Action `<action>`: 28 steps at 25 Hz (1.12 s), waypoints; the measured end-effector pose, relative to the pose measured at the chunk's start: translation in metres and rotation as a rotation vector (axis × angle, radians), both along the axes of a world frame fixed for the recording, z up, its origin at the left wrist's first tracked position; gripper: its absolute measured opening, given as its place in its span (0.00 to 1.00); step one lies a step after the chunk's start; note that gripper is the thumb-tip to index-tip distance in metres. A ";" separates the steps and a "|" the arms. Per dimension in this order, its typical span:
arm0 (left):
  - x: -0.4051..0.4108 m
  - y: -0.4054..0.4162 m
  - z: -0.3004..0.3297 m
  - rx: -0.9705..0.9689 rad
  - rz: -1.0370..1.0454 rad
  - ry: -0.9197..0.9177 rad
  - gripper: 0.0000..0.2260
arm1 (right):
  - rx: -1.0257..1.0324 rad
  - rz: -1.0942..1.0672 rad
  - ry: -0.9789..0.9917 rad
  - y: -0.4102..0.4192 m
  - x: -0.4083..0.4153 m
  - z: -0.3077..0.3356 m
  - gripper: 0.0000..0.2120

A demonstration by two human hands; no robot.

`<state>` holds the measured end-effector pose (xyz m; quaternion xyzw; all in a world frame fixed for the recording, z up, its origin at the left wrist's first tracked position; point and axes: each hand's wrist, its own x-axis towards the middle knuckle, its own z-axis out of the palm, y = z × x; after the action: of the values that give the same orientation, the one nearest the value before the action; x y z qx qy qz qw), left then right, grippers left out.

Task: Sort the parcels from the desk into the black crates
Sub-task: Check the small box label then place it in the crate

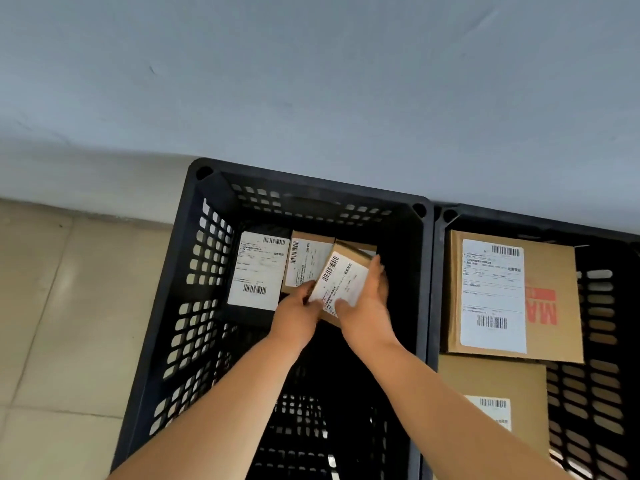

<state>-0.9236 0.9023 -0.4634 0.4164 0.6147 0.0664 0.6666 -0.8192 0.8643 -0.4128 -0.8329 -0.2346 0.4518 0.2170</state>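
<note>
Both my hands are down inside the left black crate (427,271), gripping one small parcel (341,282) between them. My left hand (298,315) holds its near-left edge, fingers curled round it; my right hand (367,303) clamps the right side, thumb on the white label, fingers wrapped up along the far edge. The small parcel is tilted, barcode end pointing up and away, held above the crate floor at the far end, not resting flat as far as I can tell. Just behind it two more parcels lie at the crate's far end: a labelled parcel (259,271) on the left, label nearly covering its top, and a brown parcel (306,261) beside it, partly overlapped by the one I hold. A further cardboard edge shows behind my right fingers; cannot tell what it belongs to. The right black crate (441,237) stands touching the left one, rim to rim. In it a large flat box (550,306) with a white label and red print lies at the far end, and a second box (519,382) sits nearer me, partly under it. Both crates stand on the tiled floor (69,323) against the grey wall (311,81).
</note>
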 end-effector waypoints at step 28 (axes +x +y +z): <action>0.019 0.025 0.003 -0.116 -0.158 0.030 0.27 | -0.237 0.534 -0.328 -0.022 -0.002 -0.004 0.39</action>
<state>-0.9049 0.9271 -0.4602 0.4252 0.5927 -0.0281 0.6835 -0.8210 0.8427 -0.4173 -0.8230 -0.4223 0.3768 -0.0484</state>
